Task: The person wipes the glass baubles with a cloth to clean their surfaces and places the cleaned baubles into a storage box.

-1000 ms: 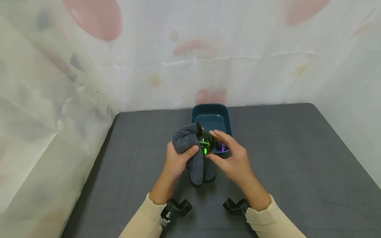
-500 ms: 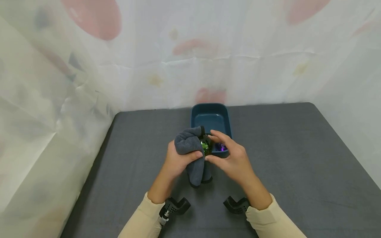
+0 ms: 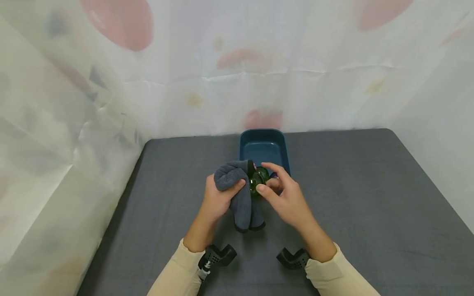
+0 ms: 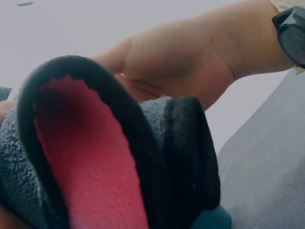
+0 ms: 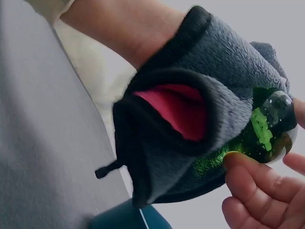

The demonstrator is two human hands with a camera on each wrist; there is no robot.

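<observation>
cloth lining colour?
Red-pink inside the grey cloth, black-edged. The right wrist view shows it best, beside the green ball.

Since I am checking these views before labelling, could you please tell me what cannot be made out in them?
- Head view: most of the green ball is hidden by the grey cloth and right hand.
- Head view: a small purple thing in the blue tray is covered by fingers.
- Left wrist view: the cloth fills the frame and hides the ball.
- Right wrist view: fingers are cut off by the edge.
</observation>
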